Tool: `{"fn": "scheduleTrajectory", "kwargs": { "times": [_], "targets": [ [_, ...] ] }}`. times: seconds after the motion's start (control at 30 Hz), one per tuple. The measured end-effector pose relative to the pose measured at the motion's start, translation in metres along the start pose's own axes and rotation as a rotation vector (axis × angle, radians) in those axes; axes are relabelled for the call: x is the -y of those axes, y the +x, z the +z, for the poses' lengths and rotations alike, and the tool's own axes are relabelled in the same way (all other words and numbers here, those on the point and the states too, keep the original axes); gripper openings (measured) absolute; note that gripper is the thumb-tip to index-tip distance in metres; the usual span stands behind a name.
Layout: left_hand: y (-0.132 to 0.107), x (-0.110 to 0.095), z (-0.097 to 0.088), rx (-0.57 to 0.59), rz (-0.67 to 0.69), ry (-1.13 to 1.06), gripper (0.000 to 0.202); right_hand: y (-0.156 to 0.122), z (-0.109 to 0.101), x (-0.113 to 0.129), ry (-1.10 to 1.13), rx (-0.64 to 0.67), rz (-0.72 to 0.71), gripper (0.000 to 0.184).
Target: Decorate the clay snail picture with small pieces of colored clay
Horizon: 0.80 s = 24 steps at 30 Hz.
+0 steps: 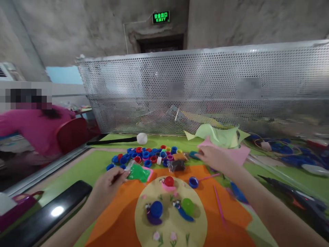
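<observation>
My left hand [114, 180] pinches the edge of a clear packet of green clay [138, 172], just left of the work. My right hand [212, 157] reaches forward with its fingers closed on the end of a small teal clay packet [194, 155]. Between my arms lies a round cream card [171, 209] on orange paper [115, 219]. It bears snails of clay and bottle caps: a red-shelled one [169, 181] at the top, a blue one [156, 209] and a green one [187, 207] below. Small pink flowers line its lower part.
Many bottle caps [147, 163] lie behind the card, beside dark [177, 165] and orange [179, 156] clay packets. A blue cap [193, 182] and pink stick [218, 204] lie right. A glue gun [295, 195], black case [51, 209] and perforated metal screen [205, 85] surround them. A person in pink [38, 127] sits left.
</observation>
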<state>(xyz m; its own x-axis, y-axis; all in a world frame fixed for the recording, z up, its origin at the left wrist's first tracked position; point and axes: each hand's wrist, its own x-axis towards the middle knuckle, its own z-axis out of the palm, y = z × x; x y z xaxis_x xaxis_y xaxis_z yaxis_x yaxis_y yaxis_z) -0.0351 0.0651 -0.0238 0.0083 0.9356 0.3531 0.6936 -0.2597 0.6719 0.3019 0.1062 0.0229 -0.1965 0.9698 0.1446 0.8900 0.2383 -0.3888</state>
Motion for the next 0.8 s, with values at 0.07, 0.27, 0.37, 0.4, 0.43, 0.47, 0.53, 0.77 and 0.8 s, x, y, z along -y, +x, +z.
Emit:
{"fn": "scheduleTrajectory", "kwargs": {
  "times": [0.07, 0.27, 0.37, 0.4, 0.43, 0.47, 0.53, 0.77, 0.8],
  "targets": [
    [-0.004, -0.005, 0.009, 0.051, 0.032, -0.028, 0.036, -0.006, 0.008, 0.021, 0.123, 0.053, -0.150, 0.025],
    [-0.030, -0.031, 0.035, 0.227, 0.136, -0.111, 0.031, -0.031, 0.050, 0.087, 0.337, 0.199, -0.467, 0.025],
    [-0.036, -0.039, 0.034, 0.289, 0.142, -0.123, 0.029, -0.037, 0.057, 0.090, 0.330, 0.166, -0.491, 0.037],
    [-0.037, -0.041, 0.032, 0.305, 0.141, -0.127, 0.029, -0.038, 0.056, 0.089, 0.316, 0.147, -0.500, 0.038],
    [-0.036, -0.042, 0.030, 0.320, 0.140, -0.131, 0.029, -0.039, 0.055, 0.089, 0.299, 0.133, -0.514, 0.038],
    [-0.036, -0.043, 0.027, 0.335, 0.140, -0.134, 0.028, -0.039, 0.054, 0.088, 0.283, 0.124, -0.530, 0.039],
    [-0.036, -0.044, 0.023, 0.365, 0.144, -0.135, 0.026, -0.039, 0.053, 0.088, 0.272, 0.126, -0.564, 0.039],
    [-0.042, -0.044, 0.015, 0.341, 0.158, -0.073, 0.028, -0.047, 0.063, 0.089, 0.454, 0.136, -0.504, 0.016],
    [-0.044, -0.046, 0.015, 0.336, 0.161, -0.064, 0.028, -0.049, 0.064, 0.089, 0.479, 0.134, -0.485, 0.011]
  ]
}}
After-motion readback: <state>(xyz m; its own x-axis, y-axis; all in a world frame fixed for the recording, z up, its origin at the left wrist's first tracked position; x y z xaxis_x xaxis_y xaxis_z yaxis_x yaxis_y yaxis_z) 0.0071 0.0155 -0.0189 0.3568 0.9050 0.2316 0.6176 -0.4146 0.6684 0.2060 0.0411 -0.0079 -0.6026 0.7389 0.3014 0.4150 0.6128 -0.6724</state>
